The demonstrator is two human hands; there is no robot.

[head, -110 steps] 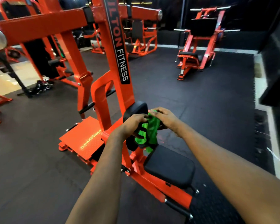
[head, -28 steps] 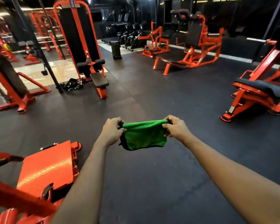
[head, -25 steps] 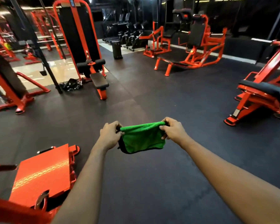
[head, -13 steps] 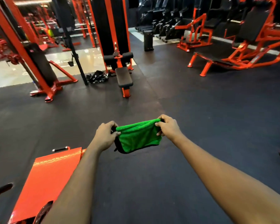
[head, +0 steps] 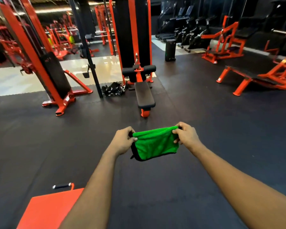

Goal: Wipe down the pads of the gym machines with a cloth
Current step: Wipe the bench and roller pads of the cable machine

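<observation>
Currently on hand: one green cloth (head: 155,143), folded, black edging along its lower side, held level in mid-air above the floor (head: 213,129).

Holding it, my left hand (head: 123,140): fingers (head: 130,130) curled, pinching the cloth's upper left corner.

Holding it too, my right hand (head: 186,136): fingers (head: 180,125) curled likewise, pinching the upper right corner.

Cloth's long axis: side to side, across my line of sight, with the rest hanging slack below the pinches.

Next target, by my reckoning: the long black seat pad (head: 144,95) of the pulley machine (head: 132,30), straight beyond the cloth and well apart from it, out of reach. Its long axis runs away from me, crosswise to the cloth.

Two black roller pads (head: 149,68): beyond the cloth too, past the seat's far end.

Nearer hand: neither clearly, as the seat lies roughly midway, perhaps slightly leftward.

Orange footplate (head: 48,210): below and left of the cloth, untouched.
</observation>
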